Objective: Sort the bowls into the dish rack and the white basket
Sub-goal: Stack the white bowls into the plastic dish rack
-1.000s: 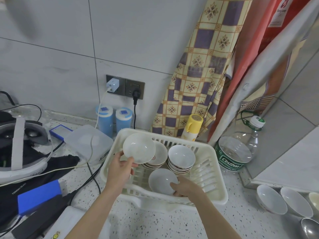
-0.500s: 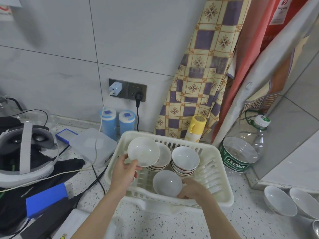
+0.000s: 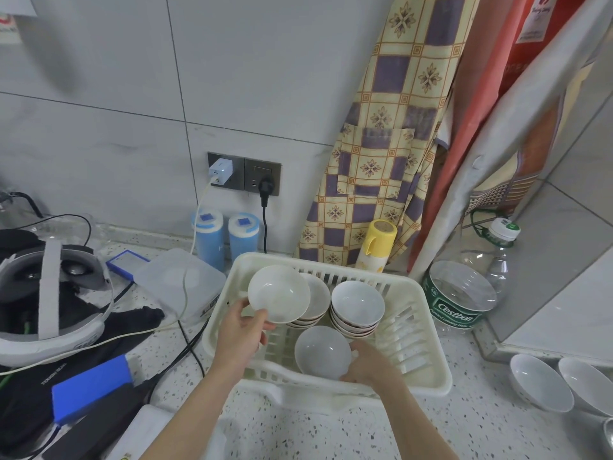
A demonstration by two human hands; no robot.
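A white slatted basket sits on the speckled counter. My left hand pinches the rim of a shallow white bowl, tilted above the basket's left side. Behind it stands a stack of shallow bowls. A stack of deeper bowls with dark outer bands stands in the basket's middle. My right hand grips a single white bowl, tilted at the basket's front. Two more white bowls lie on the counter at the far right.
A large clear water bottle stands right of the basket, a yellow-capped bottle behind it. A white lidded box, cables, a headset and blue items crowd the counter on the left. A patterned apron hangs on the wall.
The view has shifted slightly. Both hands still hold their bowls; the right hand's bowl sits a little lower toward the basket's front.
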